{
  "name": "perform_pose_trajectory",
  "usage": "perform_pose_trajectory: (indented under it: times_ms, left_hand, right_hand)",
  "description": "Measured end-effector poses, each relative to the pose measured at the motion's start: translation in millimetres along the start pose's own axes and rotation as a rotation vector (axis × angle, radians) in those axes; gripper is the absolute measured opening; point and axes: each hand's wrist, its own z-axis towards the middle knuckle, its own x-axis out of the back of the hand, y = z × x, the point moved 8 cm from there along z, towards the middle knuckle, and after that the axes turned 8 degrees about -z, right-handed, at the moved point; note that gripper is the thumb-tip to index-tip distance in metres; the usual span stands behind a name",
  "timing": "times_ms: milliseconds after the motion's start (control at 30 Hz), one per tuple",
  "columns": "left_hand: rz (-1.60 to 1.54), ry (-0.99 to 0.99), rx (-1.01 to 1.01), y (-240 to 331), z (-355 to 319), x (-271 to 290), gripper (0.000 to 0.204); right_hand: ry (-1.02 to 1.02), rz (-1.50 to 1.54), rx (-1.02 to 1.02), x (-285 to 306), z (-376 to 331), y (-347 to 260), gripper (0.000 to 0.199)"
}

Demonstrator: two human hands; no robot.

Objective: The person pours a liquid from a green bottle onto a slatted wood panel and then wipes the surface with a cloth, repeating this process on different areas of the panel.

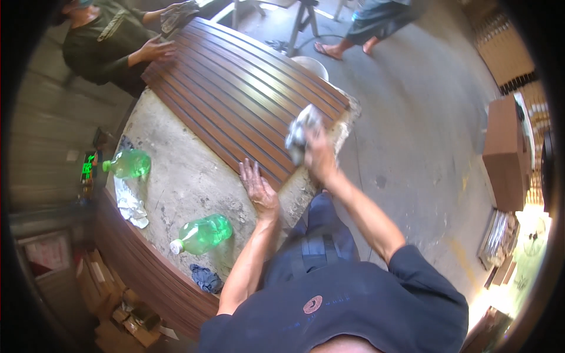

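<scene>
A brown slatted wood panel (229, 100) with dark grooves lies across a pale, stained worktable (176, 156). My right hand (321, 156) is closed around a grey-white rag (303, 126), over the panel's near right end; both are a little blurred. Fingers stretched out, my left hand (259, 189) rests at the panel's near left edge and holds nothing. To its left on the table lies a clear green bottle (206, 233) with a white cap. Farther off lies a second green bottle (130, 163) with a green cap.
A white cloth (130, 203) and a dark blue rag (206, 277) lie along the table's left side. A co-worker (100, 47) stands at the panel's far left end, holding another rag (178, 16). Another person's legs (368, 35) and a white bucket (311, 67) are beyond the panel.
</scene>
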Motion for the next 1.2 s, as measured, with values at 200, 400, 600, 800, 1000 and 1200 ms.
perform_pose_trajectory:
  times_ms: [200,400,600,800,1000,1200]
  left_hand:
    - [-0.073,-0.030,0.034,5,1,-4,0.059]
    - [-0.032,0.032,0.099,6,0,6,0.062]
    - [0.136,0.028,0.164,6,3,-21,0.063]
    - [0.269,-0.004,0.073,4,-3,-15,0.065]
    - [0.239,-0.027,0.079,18,11,-33,0.065]
    - [0.295,-0.023,0.159,20,6,-17,0.064]
  right_hand:
    - [-0.165,0.500,-0.197,23,-74,-34,0.052]
    - [0.120,0.216,-0.197,99,11,20,0.053]
    - [-0.189,-0.070,0.420,-21,18,-22,0.068]
    - [-0.065,-0.128,0.411,-28,149,54,0.062]
    - [-0.153,0.009,0.446,-54,133,49,0.059]
    - [-0.196,0.078,0.865,-42,96,26,0.062]
